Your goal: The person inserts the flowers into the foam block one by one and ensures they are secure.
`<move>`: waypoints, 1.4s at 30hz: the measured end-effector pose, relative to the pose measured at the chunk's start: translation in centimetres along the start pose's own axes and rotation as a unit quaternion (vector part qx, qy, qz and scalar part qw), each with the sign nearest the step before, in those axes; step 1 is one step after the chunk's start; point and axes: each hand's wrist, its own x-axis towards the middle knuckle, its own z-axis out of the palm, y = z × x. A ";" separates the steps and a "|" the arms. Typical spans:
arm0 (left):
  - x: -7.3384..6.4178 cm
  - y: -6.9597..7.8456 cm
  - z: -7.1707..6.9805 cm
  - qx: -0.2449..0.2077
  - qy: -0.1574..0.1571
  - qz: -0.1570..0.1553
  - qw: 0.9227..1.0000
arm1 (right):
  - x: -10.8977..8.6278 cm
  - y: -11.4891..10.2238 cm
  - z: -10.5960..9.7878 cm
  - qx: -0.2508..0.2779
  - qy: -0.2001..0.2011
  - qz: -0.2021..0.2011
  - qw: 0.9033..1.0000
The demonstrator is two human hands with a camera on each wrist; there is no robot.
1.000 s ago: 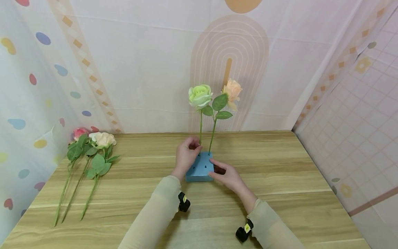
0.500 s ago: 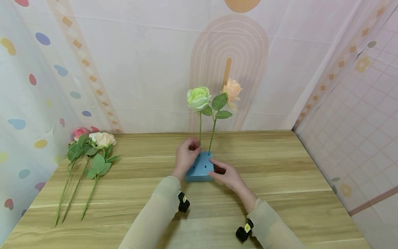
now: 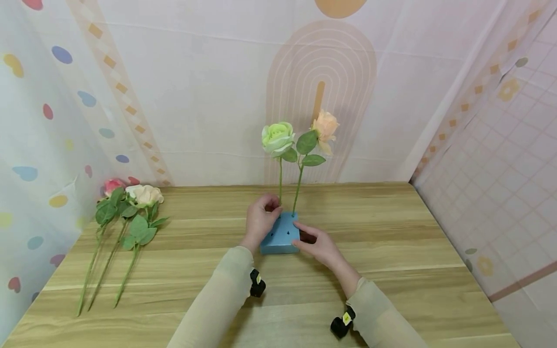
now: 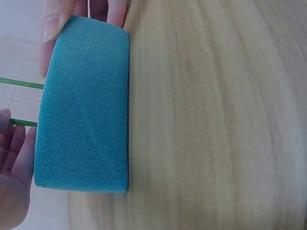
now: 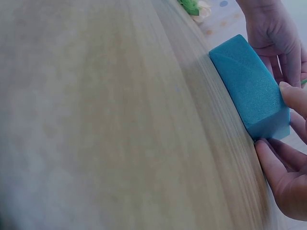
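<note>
the green rose seems light, its thin stem likely bendy and best held low near the soft-looking block; it stands nearly upright above the left hand, which pinches that stem, while the right hand grips the block's right side on the counter.

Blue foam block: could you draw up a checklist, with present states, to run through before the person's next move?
1. Blue foam block flat on the table: ok.
2. Right hand steadying the block: ok, gripping its right side.
3. Peach rose standing unheld: ok, leaning slightly right.
4. Left hand off the green rose: not ok, it pinches the stem low down.
5. Depth of that stem: cannot tell, hidden inside the foam.
6. Two front holes free: ok, no stems in them.
</note>
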 end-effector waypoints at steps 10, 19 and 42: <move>-0.3 -0.1 -0.3 -0.007 -0.015 -0.030 0.999 | 0.0 0.1 0.1 -0.003 0.003 0.000 1.000; -0.9 -0.2 -2.0 -0.015 -0.044 -0.054 0.997 | -0.2 -0.1 -0.1 -0.007 0.000 0.004 1.000; -4.4 -3.9 -13.9 0.029 -0.158 -0.072 0.984 | -0.3 0.0 0.0 0.005 -0.008 0.000 1.000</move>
